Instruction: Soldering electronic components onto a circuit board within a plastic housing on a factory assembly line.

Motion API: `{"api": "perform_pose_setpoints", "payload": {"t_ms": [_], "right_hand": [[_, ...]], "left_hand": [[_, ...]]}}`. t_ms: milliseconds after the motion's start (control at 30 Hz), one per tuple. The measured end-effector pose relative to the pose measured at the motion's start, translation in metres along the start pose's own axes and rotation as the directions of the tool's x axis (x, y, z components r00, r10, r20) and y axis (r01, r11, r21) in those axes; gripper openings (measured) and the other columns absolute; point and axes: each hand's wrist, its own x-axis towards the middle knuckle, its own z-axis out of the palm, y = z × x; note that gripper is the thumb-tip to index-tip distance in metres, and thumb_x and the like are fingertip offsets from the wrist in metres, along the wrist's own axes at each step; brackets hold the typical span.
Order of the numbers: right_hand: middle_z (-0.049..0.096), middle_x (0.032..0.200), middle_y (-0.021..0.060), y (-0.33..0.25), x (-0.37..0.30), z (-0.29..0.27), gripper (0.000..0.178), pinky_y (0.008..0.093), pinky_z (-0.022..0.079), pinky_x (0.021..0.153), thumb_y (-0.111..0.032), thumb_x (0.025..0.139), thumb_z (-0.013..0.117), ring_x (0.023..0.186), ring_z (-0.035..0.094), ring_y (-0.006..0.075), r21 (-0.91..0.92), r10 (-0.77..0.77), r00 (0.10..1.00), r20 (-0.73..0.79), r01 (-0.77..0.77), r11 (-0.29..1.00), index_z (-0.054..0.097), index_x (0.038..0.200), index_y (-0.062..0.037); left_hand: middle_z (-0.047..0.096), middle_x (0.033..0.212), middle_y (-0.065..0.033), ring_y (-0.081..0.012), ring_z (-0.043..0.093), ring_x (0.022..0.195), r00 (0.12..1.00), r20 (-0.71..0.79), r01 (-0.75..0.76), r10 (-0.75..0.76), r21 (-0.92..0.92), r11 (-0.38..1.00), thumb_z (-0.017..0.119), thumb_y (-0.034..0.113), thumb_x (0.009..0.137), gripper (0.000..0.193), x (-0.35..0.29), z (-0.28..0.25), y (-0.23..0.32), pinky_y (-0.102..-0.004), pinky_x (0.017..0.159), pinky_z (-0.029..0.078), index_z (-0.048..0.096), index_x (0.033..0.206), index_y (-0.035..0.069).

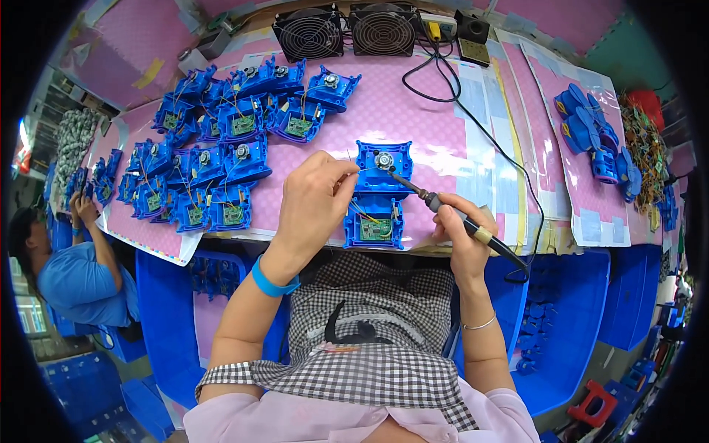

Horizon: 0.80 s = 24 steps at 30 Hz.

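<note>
The left hand (314, 196) is pinched closed at the left edge of the open blue housing (402, 153), apparently on a thin strand (366, 170), too fine to make out fully. The right hand (467, 235) grips a soldering iron (427, 197) from the housing's right, its tip beside the round speaker (384, 160) set inside. The housing lies near the front edge of the tabletop (436, 159); just in front of it sits a matching blue half with a green circuit board (377, 229) and coloured wires.

To do this well, the strand should be steady against the contact, the heat brief, and the hot tip clear of the blue plastic, the speaker cone and the wires in front.

Left of and behind the housing, similar wired blue units (203, 162) crowd together, limiting room on that side. Two black fans (309, 35) stand behind it. A black cable (509, 156) curves along its right and could drag on the iron. Farther right lie loose blue parts (583, 125) and bundled wires (644, 159).
</note>
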Motion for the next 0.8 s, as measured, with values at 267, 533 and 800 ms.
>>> {"api": "perform_pose_setpoints", "payload": {"t_ms": [267, 533, 800], "right_hand": [[0.066, 0.074, 0.0092, 0.004, 0.006, 0.005, 0.020, 0.0205, 0.049, 0.054, -0.007, 0.086, 0.063, 0.058, 0.061, 0.0108, 0.024, -0.018, 1.000, -0.002, 0.018, 1.000, 0.067, 0.102, 0.0047], [0.067, 0.076, 0.0086, 0.008, 0.004, 0.003, 0.020, 0.0202, 0.049, 0.054, -0.005, 0.086, 0.064, 0.060, 0.061, 0.0101, -0.028, -0.086, 0.996, 0.032, 0.087, 0.996, 0.066, 0.103, 0.0045], [0.067, 0.076, 0.0073, 0.009, 0.004, 0.003, 0.018, 0.0193, 0.047, 0.054, -0.005, 0.085, 0.064, 0.060, 0.060, 0.0093, -0.163, -0.211, 0.974, 0.082, 0.222, 0.961, 0.067, 0.101, 0.0044]], "left_hand": [[0.058, 0.070, -0.0114, -0.0238, 0.058, 0.062, 1.000, 0.022, -0.015, 0.015, 0.009, 1.000, 0.066, -0.001, 0.073, 0.009, 0.005, 0.014, -0.004, -0.0349, 0.056, 0.044, 0.069, 0.081, 0.000], [0.058, 0.071, -0.0125, -0.0259, 0.058, 0.065, 1.000, 0.021, -0.018, 0.017, 0.015, 1.000, 0.065, 0.000, 0.073, 0.008, 0.006, 0.016, -0.005, -0.0365, 0.058, 0.046, 0.069, 0.081, -0.001], [0.058, 0.075, -0.0131, -0.0287, 0.059, 0.068, 0.998, 0.020, -0.056, 0.055, 0.048, 0.997, 0.065, 0.002, 0.075, 0.007, 0.004, 0.019, -0.007, -0.0381, 0.060, 0.047, 0.069, 0.080, 0.000]]}}
